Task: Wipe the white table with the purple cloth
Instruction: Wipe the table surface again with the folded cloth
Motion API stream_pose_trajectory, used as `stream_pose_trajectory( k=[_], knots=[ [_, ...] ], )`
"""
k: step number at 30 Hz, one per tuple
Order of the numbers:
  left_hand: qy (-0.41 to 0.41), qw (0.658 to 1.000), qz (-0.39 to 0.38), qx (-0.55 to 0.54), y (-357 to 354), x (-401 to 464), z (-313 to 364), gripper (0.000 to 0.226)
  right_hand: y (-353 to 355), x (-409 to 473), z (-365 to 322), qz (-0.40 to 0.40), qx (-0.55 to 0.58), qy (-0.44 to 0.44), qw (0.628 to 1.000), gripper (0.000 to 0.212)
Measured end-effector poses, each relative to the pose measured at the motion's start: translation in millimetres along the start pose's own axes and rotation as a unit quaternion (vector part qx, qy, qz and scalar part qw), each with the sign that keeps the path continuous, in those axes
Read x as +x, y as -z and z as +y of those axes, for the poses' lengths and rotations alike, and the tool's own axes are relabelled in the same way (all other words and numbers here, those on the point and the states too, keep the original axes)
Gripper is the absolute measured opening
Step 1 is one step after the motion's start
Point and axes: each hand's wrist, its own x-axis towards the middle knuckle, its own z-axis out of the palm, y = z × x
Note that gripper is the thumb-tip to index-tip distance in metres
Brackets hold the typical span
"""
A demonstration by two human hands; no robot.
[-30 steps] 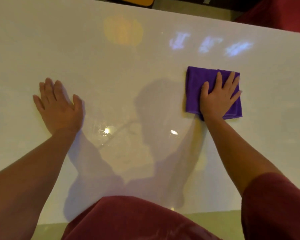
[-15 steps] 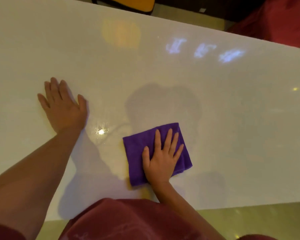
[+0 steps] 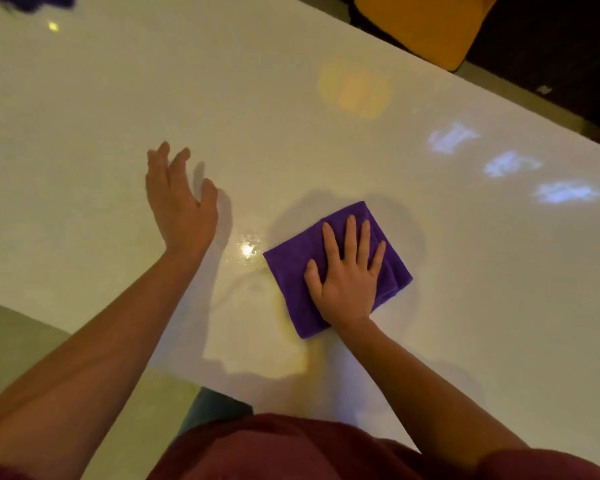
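Right hand [image 3: 349, 275]: flat, fingers spread, pressing on cloth [image 3: 291, 271].
Left hand [image 3: 179, 199]: open, empty, just left of cloth, over table [image 3: 465, 289]; contact unclear.

**Operator Appearance: Clothing and Limbs**

The person wears a dark red short-sleeved fabric top [image 3: 291, 448], visible along the near edge. One sleeve hem shows at near right. Both forearms are bare from elbow to wrist. The left hand [image 3: 181, 206] and right hand [image 3: 347, 278] carry no rings, watch, or gloves.
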Motion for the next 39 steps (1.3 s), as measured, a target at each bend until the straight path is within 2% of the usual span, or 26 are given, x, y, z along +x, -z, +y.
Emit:
stream_pose_trajectory(
  k=[2,5,8,14,24,27,31,34,39],
  knots=[
    [0.088,0.993,0.025,0.073,37.0,13.1,-71.3,0.058,-3.0,16.3,-25.4,0.0,0.005,-0.002,1.0,0.07],
    [0.222,0.96,0.035,0.167,83.4,25.7,-164.4,0.063,-6.9,39.5,-65.6,-0.009,0.004,0.014,1.0,0.07],
    [0.307,0.932,0.026,0.191,102.0,25.3,-214.9,0.066,-11.9,62.0,-112.9,-0.018,0.003,0.041,0.999,0.071],
    [0.303,0.929,0.02,0.21,94.0,20.0,-228.7,0.069,-26.8,100.2,-203.1,-0.013,-0.01,0.074,0.997,0.071],
    [0.307,0.932,-0.006,0.192,96.6,28.4,-236.1,0.07,-39.1,150.9,-320.9,0.017,0.001,0.055,0.998,0.07],
    [0.304,0.933,-0.01,0.194,96.1,28.8,-240.6,0.07,-45.0,164.5,-350.5,0.017,0.001,0.074,0.997,0.069],
    [0.289,0.937,-0.015,0.198,96.8,27.7,-242.6,0.069,-50.4,154.7,-358.7,-0.013,-0.014,0.118,0.993,0.069],
    [0.293,0.939,-0.032,0.179,105.5,24.0,-241.0,0.067,-51.1,105.8,-343.6,-0.002,-0.011,0.176,0.984,0.067],
    [0.296,0.954,-0.029,0.037,128.6,10.4,-209.8,0.057,-45.5,14.4,-279.8,-0.066,-0.015,0.219,0.973,0.067]
  ],
)
